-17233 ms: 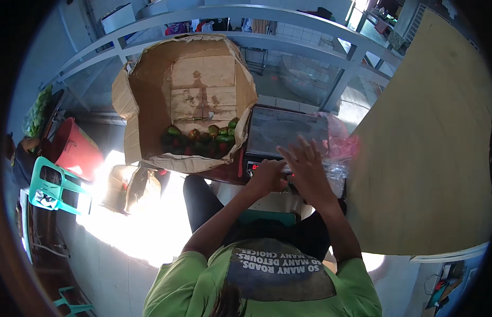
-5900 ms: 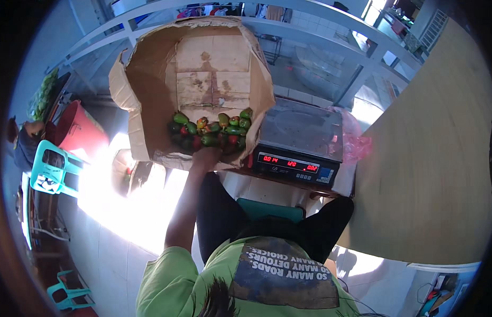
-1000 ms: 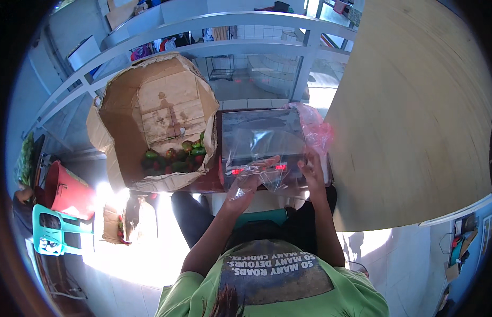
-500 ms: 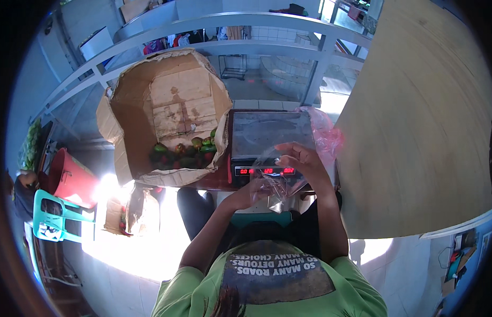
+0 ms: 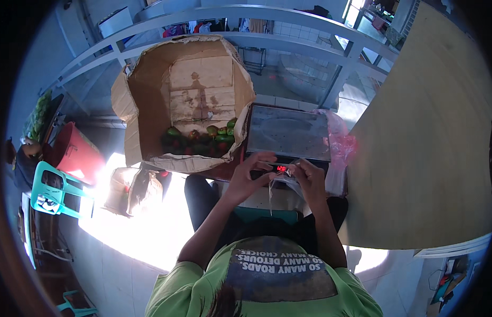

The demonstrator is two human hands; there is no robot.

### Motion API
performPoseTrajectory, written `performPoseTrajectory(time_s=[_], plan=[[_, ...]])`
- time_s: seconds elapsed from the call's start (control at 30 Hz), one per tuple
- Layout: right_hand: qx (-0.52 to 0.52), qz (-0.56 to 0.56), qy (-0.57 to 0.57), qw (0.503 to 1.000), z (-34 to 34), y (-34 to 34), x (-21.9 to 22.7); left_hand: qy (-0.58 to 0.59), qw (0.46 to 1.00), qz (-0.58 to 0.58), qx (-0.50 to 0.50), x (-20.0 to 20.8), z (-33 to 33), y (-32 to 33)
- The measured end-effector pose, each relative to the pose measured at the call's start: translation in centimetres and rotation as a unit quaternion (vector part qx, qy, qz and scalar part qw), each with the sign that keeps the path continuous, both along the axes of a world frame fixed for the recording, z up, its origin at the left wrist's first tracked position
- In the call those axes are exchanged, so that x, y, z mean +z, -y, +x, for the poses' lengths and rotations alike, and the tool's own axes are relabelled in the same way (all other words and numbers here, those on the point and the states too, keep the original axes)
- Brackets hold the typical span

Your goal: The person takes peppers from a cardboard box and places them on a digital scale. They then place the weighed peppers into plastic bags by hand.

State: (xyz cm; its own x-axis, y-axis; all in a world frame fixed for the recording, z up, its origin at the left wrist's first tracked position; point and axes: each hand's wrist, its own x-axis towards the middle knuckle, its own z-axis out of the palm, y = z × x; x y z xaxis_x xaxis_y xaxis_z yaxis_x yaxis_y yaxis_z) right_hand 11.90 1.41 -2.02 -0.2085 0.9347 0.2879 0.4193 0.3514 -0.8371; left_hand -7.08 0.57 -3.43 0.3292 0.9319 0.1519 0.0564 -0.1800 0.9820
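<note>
- Both hands meet in front of the body, just before the scale's front edge. They hold a thin clear plastic bag between them.
- Left hand: fingers curled and narrow, pinching one side of the bag's mouth. Right hand: fingers also closed, pinching the other side. It looks like the two pull the thin film apart; it needs two hands because the sides stick together.
- Bag hangs down from the fingers, w/ nothing visible inside, partly covering the red display of the scale.
- Scale platform is bare metal and sits level, near the hands, so a filled bag can go straight on it, I think.
- Cardboard box stands open at the left, touching the scale's side, flaps up. Green and reddish fruits lie at its near end, within reach of the left hand.
- Pink plastic bags lie at the scale's right side, beside a big wooden board.
- Red bin and teal stool stand on the floor, well apart from the hands.
</note>
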Motion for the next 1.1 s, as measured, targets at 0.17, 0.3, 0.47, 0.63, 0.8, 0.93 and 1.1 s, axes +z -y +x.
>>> performPoseTrajectory(time_s=[0.17,0.3,0.47,0.63,0.8,0.93,1.1], plan=[[-0.054,0.026,-0.041,0.997,-1.0,0.2,0.7,-0.026,0.996,0.073,0.035,1.3,1.8,0.6],[-0.077,0.029,0.050,0.995,-0.8,0.2,1.4,-0.015,0.986,0.123,0.115,1.4,4.1,1.2],[-0.063,0.002,0.001,0.998,-0.3,0.2,1.5,-0.005,0.993,0.040,0.109,0.5,3.2,0.2],[-0.042,-0.038,-0.100,0.993,0.4,-0.3,1.2,0.054,0.993,0.063,0.084,-1.0,2.7,-0.9],[-0.069,0.056,-0.049,0.995,0.5,-0.6,1.0,-0.006,0.987,0.110,0.116,1.1,5.2,0.8],[-0.088,-0.013,-0.095,0.992,0.2,-0.2,1.0,-0.066,0.976,0.165,0.125,-0.3,6.4,0.9],[-0.087,-0.130,-0.235,0.959,1.1,-0.2,1.8,0.223,0.974,-0.041,-0.012,-1.6,3.6,-0.3]])
